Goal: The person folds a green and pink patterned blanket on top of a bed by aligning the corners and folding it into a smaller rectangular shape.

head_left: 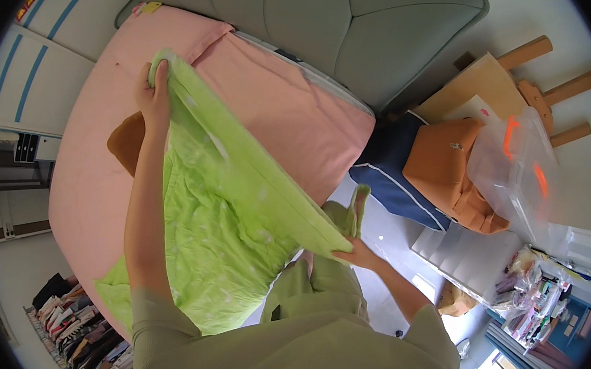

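Observation:
A bright green quilt (232,186) with pale patches is stretched between my two hands, its upper edge folded over in a long band. My left hand (154,91) is raised over the bed and grips one end of that band. Lower and to the right, my right hand (362,254) pinches the other end near my legs. The rest of the quilt hangs in wrinkles over the bed's near side. Under it lies a bed with a pink sheet (92,174). A brown object (126,143), partly behind my left forearm, rests on the sheet.
A grey padded headboard (290,8) stands behind the bed, with a pink pillow (175,30) before it. At right are a navy fabric box (395,172), an orange-brown bag (442,155), a clear plastic bin (516,154) and a wooden easel (556,95). Clothes (83,320) hang at lower left.

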{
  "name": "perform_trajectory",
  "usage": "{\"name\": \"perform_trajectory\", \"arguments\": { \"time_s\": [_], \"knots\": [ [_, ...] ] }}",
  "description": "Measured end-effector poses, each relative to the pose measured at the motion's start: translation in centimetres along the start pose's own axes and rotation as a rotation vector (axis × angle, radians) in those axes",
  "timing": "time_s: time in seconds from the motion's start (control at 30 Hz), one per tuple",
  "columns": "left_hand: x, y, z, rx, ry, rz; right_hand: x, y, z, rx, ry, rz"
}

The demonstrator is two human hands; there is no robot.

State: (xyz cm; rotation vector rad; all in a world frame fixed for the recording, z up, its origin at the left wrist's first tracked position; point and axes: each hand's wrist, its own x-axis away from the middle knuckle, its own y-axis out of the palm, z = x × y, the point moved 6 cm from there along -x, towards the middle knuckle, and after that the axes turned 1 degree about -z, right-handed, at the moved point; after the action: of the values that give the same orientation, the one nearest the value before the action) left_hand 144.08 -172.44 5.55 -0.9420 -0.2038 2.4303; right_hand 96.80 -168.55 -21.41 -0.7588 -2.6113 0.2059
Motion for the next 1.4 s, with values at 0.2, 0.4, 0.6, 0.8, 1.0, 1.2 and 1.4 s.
{"name": "perform_trajectory", "arguments": {
  "time_s": [0.2, 0.4, 0.6, 0.8, 1.0, 1.2, 1.4],
  "knots": [
    [0.0, 3.6, 0.1, 0.145, -0.051, -0.046, 3.4, -16.0, 0.1, -0.074, 0.050, 0.649],
    [2.1, 10.0, 0.3, 0.021, 0.104, -0.294, 2.5, -13.6, 5.4, 0.298, 0.237, 0.625],
    [1.4, 12.7, -1.7, 0.056, -0.015, -0.363, -6.1, -8.9, 3.0, 0.390, 0.050, 0.262],
    [0.9, 16.4, -1.1, 0.091, 0.073, -0.483, -22.6, -9.3, -14.2, -0.057, -0.498, 0.472],
    [-0.2, 18.0, -3.1, 0.159, 0.025, -0.603, -33.0, -9.8, -25.4, -0.266, -0.433, 0.148],
    [3.7, 15.2, -8.9, 0.098, 0.029, -0.553, -37.9, -11.6, -23.6, -0.481, -0.238, 0.280],
    [13.0, 10.3, -19.6, -0.306, -0.180, -0.743, -40.1, -13.8, -22.3, -0.555, -0.224, 0.330]
  ]
}}
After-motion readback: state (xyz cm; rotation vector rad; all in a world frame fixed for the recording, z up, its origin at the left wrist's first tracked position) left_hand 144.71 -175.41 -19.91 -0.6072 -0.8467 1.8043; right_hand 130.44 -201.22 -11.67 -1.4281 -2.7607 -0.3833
